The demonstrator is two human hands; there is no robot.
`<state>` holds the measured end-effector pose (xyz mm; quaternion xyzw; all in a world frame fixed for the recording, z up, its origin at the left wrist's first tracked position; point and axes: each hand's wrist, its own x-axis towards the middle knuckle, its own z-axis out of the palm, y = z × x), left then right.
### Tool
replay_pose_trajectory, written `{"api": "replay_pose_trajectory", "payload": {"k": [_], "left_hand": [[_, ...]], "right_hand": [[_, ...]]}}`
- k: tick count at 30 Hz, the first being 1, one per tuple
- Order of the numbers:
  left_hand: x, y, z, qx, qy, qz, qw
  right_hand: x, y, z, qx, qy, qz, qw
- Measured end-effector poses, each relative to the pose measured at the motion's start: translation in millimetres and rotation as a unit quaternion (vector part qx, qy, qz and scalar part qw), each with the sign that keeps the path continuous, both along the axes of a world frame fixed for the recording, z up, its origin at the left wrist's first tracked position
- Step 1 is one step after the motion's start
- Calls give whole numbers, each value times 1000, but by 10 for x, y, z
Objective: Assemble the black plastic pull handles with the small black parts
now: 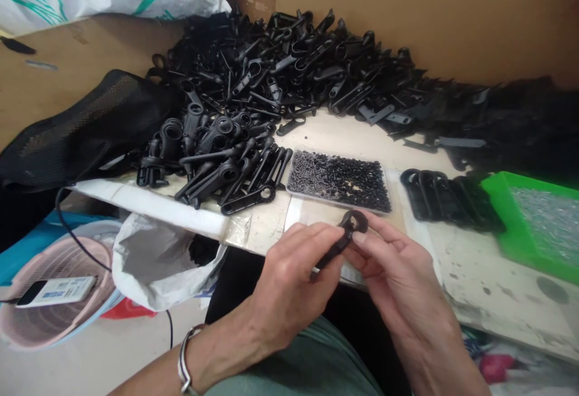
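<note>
Both hands hold one black plastic lever with a ring-shaped end, in front of the table's near edge. My left hand is closed around the lever's shaft. With thumb and fingers, my right hand pinches it near the ring. Just beyond the hands lies a clear shallow tray holding small black pieces and tiny springs. A cluster of similar black levers lies left of the tray. To its right rests a row of flat black parts.
A large heap of black plastic parts covers the back of the table. At right stands a green bin of small metal pieces. Left and below are an open white sack and a pink basket; a cable hangs there.
</note>
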<state>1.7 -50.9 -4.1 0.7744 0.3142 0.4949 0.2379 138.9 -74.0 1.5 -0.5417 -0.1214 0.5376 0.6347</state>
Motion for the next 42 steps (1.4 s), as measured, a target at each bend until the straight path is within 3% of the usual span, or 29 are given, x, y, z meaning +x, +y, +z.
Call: {"api": "replay_pose_trajectory", "payload": {"k": [9,15,31,33,37,42], "left_hand": [[-10,-25,-71,46,21,1,999],[13,-14,-24,-26,7,25,999],[8,12,-14,13,1,2,1000],[6,6,5,-19,4,6,1000],[10,9,19,-158,-14,34,987],[25,42,-29,-267,-61,7,962]], "right_hand": [[-27,43,-20,-14,-37,-15,999],[-28,51,3,9,-9,20,1000],[-12,64,-3,4,5,6,1000],[0,66,8,7,6,22,1000],[54,55,43,21,20,72,997],[113,42,65,13,20,80,997]]}}
